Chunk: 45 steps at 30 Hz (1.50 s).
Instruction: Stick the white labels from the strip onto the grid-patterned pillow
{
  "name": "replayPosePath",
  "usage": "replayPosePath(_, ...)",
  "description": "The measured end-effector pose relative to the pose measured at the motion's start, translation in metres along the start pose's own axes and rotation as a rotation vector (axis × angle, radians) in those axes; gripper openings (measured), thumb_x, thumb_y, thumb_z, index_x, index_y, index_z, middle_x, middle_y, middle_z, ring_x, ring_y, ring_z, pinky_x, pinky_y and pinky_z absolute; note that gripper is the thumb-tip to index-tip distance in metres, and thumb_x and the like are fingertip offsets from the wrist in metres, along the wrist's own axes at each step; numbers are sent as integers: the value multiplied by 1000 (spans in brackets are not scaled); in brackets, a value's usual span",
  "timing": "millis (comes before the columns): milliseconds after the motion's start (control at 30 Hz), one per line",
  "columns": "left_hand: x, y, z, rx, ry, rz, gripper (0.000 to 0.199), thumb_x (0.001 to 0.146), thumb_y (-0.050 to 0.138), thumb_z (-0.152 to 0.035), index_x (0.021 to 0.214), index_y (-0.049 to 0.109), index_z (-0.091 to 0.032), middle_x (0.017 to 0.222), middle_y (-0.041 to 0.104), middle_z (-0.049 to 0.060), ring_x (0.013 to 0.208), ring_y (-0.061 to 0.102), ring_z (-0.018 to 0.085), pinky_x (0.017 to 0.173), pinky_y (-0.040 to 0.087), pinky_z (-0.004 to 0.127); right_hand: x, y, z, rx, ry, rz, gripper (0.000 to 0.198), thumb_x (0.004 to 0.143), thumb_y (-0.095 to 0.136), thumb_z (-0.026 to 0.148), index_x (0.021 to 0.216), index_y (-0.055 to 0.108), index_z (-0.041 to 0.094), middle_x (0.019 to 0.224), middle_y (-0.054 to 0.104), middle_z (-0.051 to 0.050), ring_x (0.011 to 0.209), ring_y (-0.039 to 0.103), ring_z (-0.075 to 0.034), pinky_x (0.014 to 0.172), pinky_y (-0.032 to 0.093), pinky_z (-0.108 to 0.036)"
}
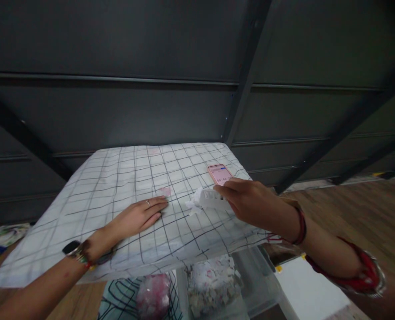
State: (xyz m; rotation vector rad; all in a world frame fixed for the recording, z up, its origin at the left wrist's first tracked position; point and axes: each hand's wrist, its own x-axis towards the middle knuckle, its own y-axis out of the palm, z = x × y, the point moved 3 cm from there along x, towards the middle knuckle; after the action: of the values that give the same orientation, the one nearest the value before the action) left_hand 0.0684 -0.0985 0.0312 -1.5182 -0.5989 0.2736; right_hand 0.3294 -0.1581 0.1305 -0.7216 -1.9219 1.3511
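Note:
My left hand [139, 216] lies flat on the white checked cloth [117, 178], fingers stretched out and holding nothing. Just beyond its fingertips is a small pale pink patch [165, 191]. My right hand [253, 200] is closed around a white plastic piece with slots along it [212, 198]; its exact kind is hard to make out. At the left end of that piece, white paper scraps [194, 204] touch it, resting on the cloth. A phone [220, 173] with a pink case and lit screen lies behind my right hand, which partly covers it.
Below the near table edge stands a clear plastic bin [262, 282] with shredded paper [213, 284]. Left of it a bag with pink contents [153, 295] lies on patterned fabric [117, 298]. A white box [310, 286] is at lower right. Dark metal panels [133, 111] rise behind the table.

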Motion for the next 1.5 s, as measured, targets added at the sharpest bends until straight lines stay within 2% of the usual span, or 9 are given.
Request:
replayPosePath(167,1,-3,0,-24,-29,8,37,96,30,-30,118,56,-17,124,58,6,112,54,15,98,42,28,9,-3,9,65,-34,79,24,76,44,-2,86,60,13,79,62,-6,73,54,-17,64,38,-27)
replayPosePath(267,-1,-2,3,-35,-72,11,36,95,31,-31,118,55,-18,125,58,6,112,55,15,97,43,28,9,-9,11,81,-60,51,23,76,44,-1,85,59,13,76,61,-6,69,52,-16,62,37,-27)
replayPosePath(367,-2,0,3,-36,-54,18,38,95,30,-31,118,56,-16,125,57,8,112,54,16,97,43,29,7,-11,12,59,-38,24,23,75,44,-1,84,59,13,74,60,-6,68,52,-16,61,37,-27)
replayPosePath(600,-2,0,2,-24,-29,-7,36,96,30,-30,119,55,-18,126,57,6,114,53,16,99,41,29,11,-6,18,81,-46,54,24,76,43,-2,87,59,13,77,61,-6,69,52,-15,58,36,-26)
replayPosePath(767,-4,-2,4,-16,-18,-18,36,96,31,-30,117,57,-15,125,57,8,114,53,17,99,41,30,13,-15,12,47,-69,0,22,75,46,0,85,61,13,70,58,-3,62,50,-13,57,34,-26)
replayPosePath(933,-8,-4,9,-44,-95,-18,38,95,30,-33,119,55,-17,125,57,6,112,55,17,98,42,29,5,-7,8,45,-145,-48,26,76,46,0,94,61,13,76,62,-5,69,54,-14,61,36,-25)
replayPosePath(1200,-9,-3,12,-15,-104,-8,38,96,29,-33,120,55,-18,126,57,6,114,53,16,98,42,30,31,1,14,107,-91,27,25,76,44,0,87,61,15,74,61,-4,69,53,-14,62,36,-25)
replayPosePath(1300,-10,-2,13,-4,-106,-9,38,96,29,-33,120,55,-17,126,57,6,114,53,17,98,42,30,40,-1,12,118,-78,4,23,79,42,1,85,59,14,77,62,-5,74,54,-15,65,37,-26)
replayPosePath(1500,-15,-4,17,22,-114,-9,39,96,28,-33,119,55,-15,125,57,8,114,53,18,98,42,31,30,-7,2,136,-147,-4,25,80,43,4,90,61,16,77,62,-3,75,55,-15,70,39,-27)
